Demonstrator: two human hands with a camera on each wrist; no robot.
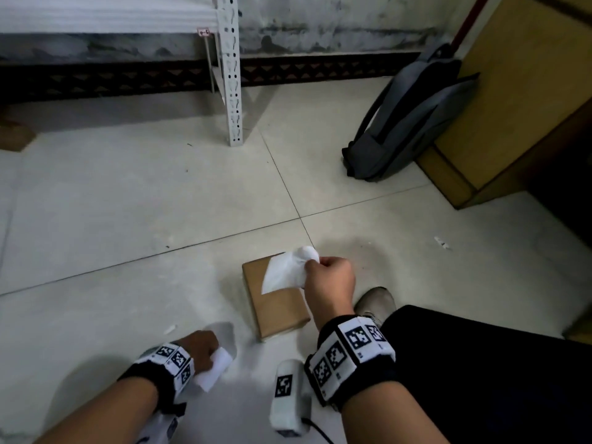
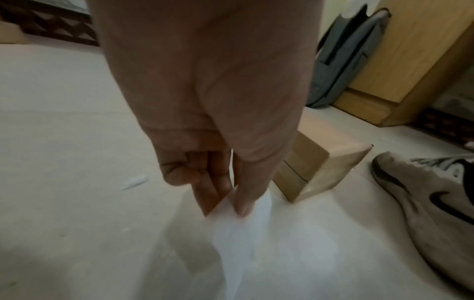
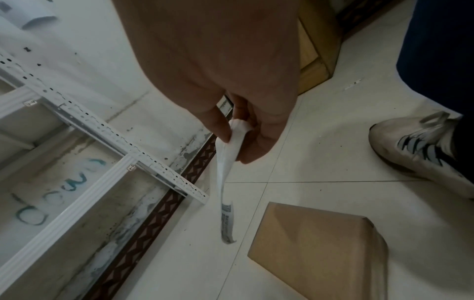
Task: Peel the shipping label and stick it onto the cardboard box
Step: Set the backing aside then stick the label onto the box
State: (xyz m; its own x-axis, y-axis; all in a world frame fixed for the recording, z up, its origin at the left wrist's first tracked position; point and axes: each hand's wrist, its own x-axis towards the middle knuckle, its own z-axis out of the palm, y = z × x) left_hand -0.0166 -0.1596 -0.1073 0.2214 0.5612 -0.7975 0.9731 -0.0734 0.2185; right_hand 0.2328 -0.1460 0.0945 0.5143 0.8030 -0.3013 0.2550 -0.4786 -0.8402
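Note:
A brown cardboard box point(image 1: 278, 307) lies flat on the tiled floor in front of me. My right hand point(image 1: 312, 267) hovers over its far right corner and pinches a white shipping label point(image 1: 285, 274), which hangs curled and free of the box. In the right wrist view the label point(image 3: 225, 178) dangles from thumb and fingers, print showing at its lower end, with the box point(image 3: 318, 249) below. Low at the near left, my left hand point(image 1: 208, 350) pinches a white backing sheet point(image 1: 214, 368). The left wrist view shows that sheet point(image 2: 238, 229) hanging from the fingertips point(image 2: 242, 209).
A grey backpack point(image 1: 407, 123) leans on a wooden cabinet point(image 1: 512, 100) at the far right. A white perforated shelf post point(image 1: 232, 75) stands at the back. My shoe point(image 1: 374, 302) sits just right of the box. A white tagged device point(image 1: 288, 398) lies near my right wrist.

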